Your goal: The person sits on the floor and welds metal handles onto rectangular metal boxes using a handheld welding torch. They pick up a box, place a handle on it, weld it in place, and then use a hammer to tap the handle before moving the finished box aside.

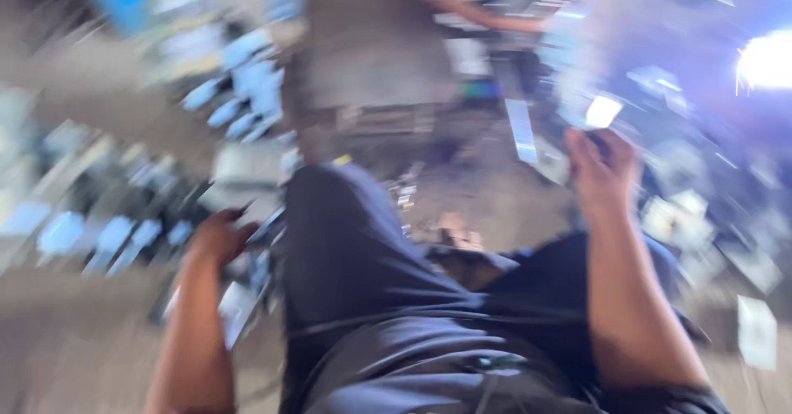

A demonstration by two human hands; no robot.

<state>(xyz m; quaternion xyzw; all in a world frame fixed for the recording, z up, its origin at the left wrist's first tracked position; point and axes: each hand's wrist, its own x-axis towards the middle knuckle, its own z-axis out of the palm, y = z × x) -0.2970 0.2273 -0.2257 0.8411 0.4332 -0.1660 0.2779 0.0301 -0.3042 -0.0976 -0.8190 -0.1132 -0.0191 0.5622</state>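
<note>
The whole view is heavily blurred by motion. My left hand [219, 237] is low at the left, beside my raised knee in dark trousers [346, 241]. Its fingers are curled near a thin dark thing, and the blur hides whether it grips anything. My right hand [602, 167] is raised at the right with its fingers curled round a small dark object [600, 140]. A small bright piece [602, 110] shows just above that hand.
Pale blue and white items [247, 84] lie scattered on the floor at the left. Flat pale pieces [755, 331] lie at the right. Another person's arm [478, 14] reaches in at the top. A bright light [767, 59] glares at the upper right.
</note>
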